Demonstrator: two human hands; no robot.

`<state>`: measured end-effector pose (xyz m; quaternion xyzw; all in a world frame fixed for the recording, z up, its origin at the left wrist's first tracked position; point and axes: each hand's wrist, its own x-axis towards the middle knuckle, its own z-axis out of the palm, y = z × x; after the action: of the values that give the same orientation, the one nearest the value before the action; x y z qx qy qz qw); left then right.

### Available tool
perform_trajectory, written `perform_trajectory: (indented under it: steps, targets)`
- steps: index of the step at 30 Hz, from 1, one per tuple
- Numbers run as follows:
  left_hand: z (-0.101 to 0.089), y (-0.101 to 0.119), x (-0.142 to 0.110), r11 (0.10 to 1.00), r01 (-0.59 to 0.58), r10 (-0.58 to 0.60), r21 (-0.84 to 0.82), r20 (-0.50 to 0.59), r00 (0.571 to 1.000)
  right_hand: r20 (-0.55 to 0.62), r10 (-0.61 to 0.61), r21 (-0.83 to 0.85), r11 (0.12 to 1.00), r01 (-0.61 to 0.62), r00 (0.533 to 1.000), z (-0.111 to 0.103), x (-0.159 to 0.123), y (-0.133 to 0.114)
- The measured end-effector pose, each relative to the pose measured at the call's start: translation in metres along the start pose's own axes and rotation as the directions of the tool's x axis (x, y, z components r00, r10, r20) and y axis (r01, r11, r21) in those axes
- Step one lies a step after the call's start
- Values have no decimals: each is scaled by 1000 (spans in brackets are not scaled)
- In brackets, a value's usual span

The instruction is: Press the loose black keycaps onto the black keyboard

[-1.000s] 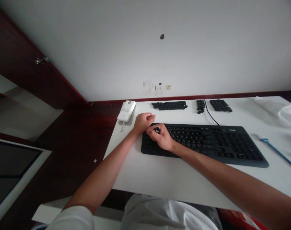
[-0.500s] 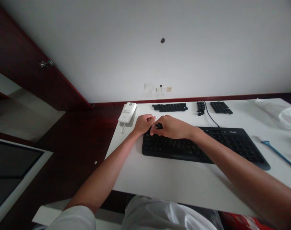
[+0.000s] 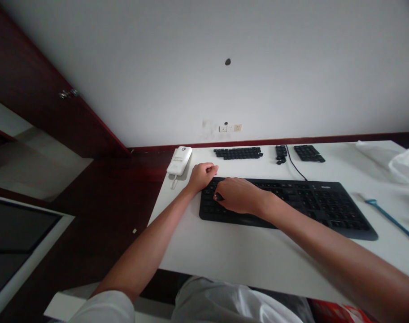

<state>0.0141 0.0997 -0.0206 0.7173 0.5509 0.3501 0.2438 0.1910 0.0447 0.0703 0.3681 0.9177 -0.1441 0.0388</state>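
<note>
R hand [image 3: 236, 195] is low over the left side of the black kbd [image 3: 320, 204], fingers closed on a small black keycap [image 3: 219, 196] near the lower-left keys. Vs. prev frame, R hand + cap have dropped from the top-left keys toward the lower rows. L hand [image 3: 202, 176] is curled shut at the kbd's upper-left corner, about same spot as before, just right of a white device [image 3: 179, 160]. Device label is too small to read, and the kbd logo [image 3: 330, 186] at top right is too blurred. Three groups of loose black keycaps [image 3: 238, 153] sit along the back of the white desk [image 3: 251, 260], w/ a dark cable [image 3: 293, 166] running to the kbd. Blue plastic strip [image 3: 389, 218] lies at right, white plastic bag [image 3: 406, 166] at upper right.
</note>
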Motion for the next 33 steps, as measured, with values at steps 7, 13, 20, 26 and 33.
perform_trajectory:
  steps: [7, 13, 20, 26, 33]
  targets:
    - [-1, 4, -1, 1000, 15, -16, -12, -22, 1000, 23, 0, -57, 998, 1, 1000, -2, -2, -3]
    - [-2, -1, 4, 993, 73, -93, -98, -228, 969, -117, 53, 77, 996, -44, 992, -8, 3, 20]
    - [-2, -4, 9, 977, 71, -135, -200, -328, 935, -440, 166, 179, 979, -95, 882, -15, 39, 91]
    - [-3, -5, 9, 977, 62, -125, -204, -310, 942, -404, 232, 145, 971, -189, 885, -12, 78, 120]
    - [-1, -11, 10, 977, 48, -110, -206, -301, 947, -348, 166, 72, 986, -151, 923, -1, 97, 122]
